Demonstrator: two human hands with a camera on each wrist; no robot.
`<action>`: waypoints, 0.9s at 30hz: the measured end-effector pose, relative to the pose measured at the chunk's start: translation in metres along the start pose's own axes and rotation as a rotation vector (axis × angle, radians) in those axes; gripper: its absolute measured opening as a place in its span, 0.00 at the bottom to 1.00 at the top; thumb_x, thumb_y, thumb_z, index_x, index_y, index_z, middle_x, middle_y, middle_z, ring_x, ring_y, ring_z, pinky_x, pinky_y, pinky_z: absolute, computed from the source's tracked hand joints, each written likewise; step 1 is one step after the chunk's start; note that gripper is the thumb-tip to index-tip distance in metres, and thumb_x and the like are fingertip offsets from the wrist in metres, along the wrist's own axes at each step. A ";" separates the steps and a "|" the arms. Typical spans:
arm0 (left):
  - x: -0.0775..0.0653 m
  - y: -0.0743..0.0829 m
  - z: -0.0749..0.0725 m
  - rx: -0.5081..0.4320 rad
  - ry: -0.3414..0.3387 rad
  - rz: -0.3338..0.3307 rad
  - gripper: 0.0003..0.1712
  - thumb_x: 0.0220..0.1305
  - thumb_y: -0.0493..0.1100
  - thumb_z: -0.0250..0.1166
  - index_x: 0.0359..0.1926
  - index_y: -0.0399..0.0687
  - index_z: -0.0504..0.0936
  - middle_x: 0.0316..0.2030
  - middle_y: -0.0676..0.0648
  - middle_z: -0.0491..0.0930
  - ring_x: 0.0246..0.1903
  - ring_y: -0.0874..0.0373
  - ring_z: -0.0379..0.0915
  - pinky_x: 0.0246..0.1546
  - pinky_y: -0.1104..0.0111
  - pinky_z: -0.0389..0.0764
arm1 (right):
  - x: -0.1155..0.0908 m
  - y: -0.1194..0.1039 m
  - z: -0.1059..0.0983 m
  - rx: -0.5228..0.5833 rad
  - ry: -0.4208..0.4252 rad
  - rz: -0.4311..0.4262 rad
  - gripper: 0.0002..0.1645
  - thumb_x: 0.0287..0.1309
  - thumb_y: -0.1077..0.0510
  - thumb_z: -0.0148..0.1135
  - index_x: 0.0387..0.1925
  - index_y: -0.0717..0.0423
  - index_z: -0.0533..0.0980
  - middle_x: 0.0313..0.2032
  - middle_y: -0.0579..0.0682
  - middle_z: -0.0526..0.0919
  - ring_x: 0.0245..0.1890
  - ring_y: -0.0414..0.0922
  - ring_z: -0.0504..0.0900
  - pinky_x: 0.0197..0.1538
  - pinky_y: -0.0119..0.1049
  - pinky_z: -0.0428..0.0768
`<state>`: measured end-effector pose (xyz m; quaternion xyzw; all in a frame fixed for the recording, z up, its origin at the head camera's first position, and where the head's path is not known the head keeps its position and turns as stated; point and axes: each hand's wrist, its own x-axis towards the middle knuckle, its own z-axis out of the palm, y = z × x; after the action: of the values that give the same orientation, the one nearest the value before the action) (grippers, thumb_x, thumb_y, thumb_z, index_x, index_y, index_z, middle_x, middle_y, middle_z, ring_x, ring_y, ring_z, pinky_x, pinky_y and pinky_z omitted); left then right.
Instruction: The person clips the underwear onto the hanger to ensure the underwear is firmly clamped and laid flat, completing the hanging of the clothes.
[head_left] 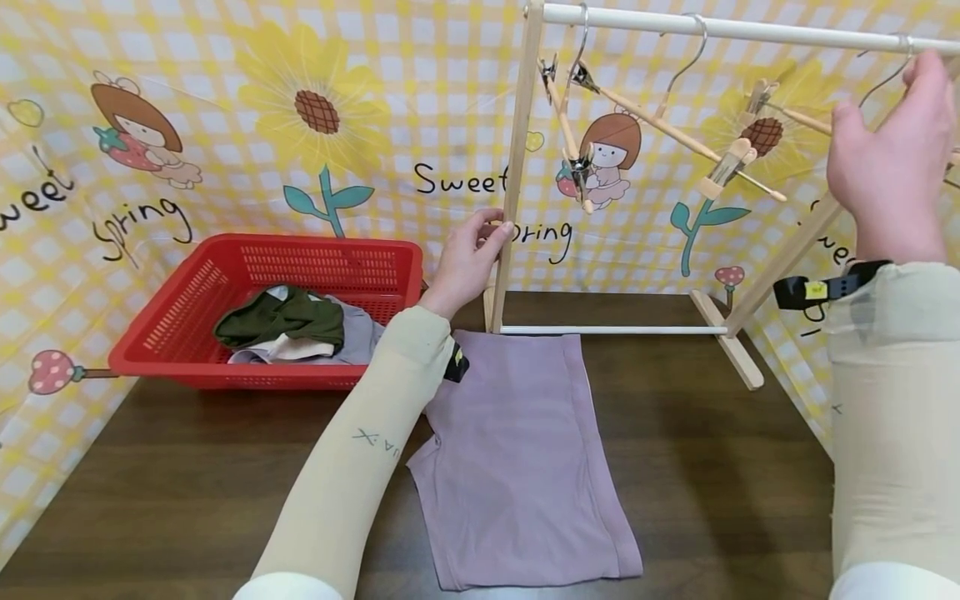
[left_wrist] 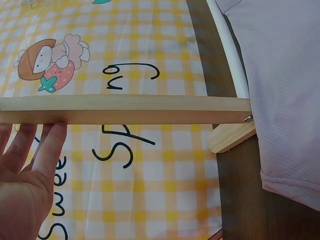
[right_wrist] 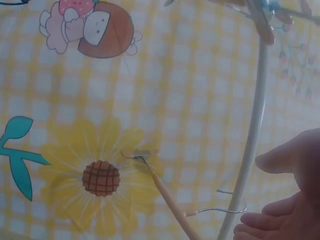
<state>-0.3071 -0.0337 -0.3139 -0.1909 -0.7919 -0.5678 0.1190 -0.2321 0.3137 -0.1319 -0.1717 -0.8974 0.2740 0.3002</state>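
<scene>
A small wooden clothes rack (head_left: 513,167) with a white top rail (head_left: 750,29) stands at the back of the table. My left hand (head_left: 468,262) holds its left upright post (left_wrist: 125,110), and the fingers (left_wrist: 47,145) lie against the wood. My right hand (head_left: 892,150) is raised at the rail's right end beside a wire hanger hook (head_left: 885,79). In the right wrist view its fingers (right_wrist: 260,220) hang loose next to that hook (right_wrist: 220,210) and the rail (right_wrist: 252,125). Mauve shorts (head_left: 517,467) lie flat in front of the rack.
A red basket (head_left: 300,243) at the left holds a dark green garment (head_left: 281,317) and pale clothes. Two more wooden clip hangers (head_left: 660,125) hang tilted on the rail. A yellow checked backdrop surrounds the dark table (head_left: 712,467).
</scene>
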 end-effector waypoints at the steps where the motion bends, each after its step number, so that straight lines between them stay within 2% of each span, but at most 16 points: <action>1: 0.000 0.000 0.000 -0.002 -0.001 -0.001 0.23 0.68 0.54 0.55 0.58 0.49 0.72 0.45 0.50 0.78 0.39 0.62 0.75 0.40 0.71 0.76 | 0.004 0.000 0.000 -0.007 -0.018 0.022 0.36 0.66 0.43 0.39 0.72 0.40 0.41 0.70 0.47 0.45 0.68 0.41 0.44 0.66 0.36 0.45; 6: 0.000 0.000 0.000 -0.018 -0.006 -0.017 0.23 0.68 0.54 0.55 0.59 0.49 0.72 0.44 0.50 0.79 0.39 0.61 0.75 0.41 0.70 0.76 | 0.021 0.000 0.001 -0.032 -0.127 0.108 0.43 0.65 0.44 0.40 0.72 0.42 0.31 0.72 0.50 0.35 0.69 0.46 0.37 0.67 0.43 0.43; 13: 0.001 0.001 0.000 -0.012 -0.002 -0.026 0.24 0.67 0.54 0.55 0.59 0.50 0.72 0.46 0.50 0.78 0.40 0.61 0.75 0.41 0.71 0.76 | 0.035 0.001 0.006 -0.137 -0.167 0.115 0.45 0.63 0.45 0.39 0.72 0.57 0.32 0.70 0.59 0.40 0.69 0.54 0.39 0.67 0.46 0.44; 20: 0.002 0.001 0.000 -0.007 -0.003 -0.023 0.23 0.68 0.54 0.55 0.59 0.50 0.71 0.46 0.51 0.78 0.39 0.62 0.75 0.41 0.71 0.76 | 0.043 0.007 0.009 -0.253 -0.170 0.096 0.38 0.62 0.50 0.37 0.65 0.74 0.50 0.64 0.70 0.52 0.63 0.63 0.51 0.63 0.54 0.52; 24: 0.001 0.000 0.000 -0.014 0.000 -0.022 0.23 0.68 0.54 0.55 0.59 0.50 0.72 0.46 0.51 0.78 0.40 0.63 0.75 0.41 0.72 0.76 | 0.047 0.010 0.013 -0.324 -0.155 0.094 0.36 0.63 0.50 0.35 0.60 0.79 0.56 0.61 0.74 0.58 0.60 0.66 0.56 0.60 0.56 0.57; 27: 0.000 0.000 0.000 -0.011 0.003 -0.021 0.23 0.68 0.54 0.55 0.59 0.50 0.72 0.45 0.51 0.79 0.40 0.63 0.75 0.41 0.72 0.76 | 0.049 0.013 0.015 -0.354 -0.134 0.090 0.36 0.64 0.49 0.34 0.60 0.78 0.58 0.60 0.73 0.60 0.60 0.67 0.58 0.58 0.57 0.59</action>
<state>-0.3072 -0.0334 -0.3135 -0.1825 -0.7906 -0.5735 0.1130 -0.2768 0.3408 -0.1280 -0.2432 -0.9410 0.1358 0.1922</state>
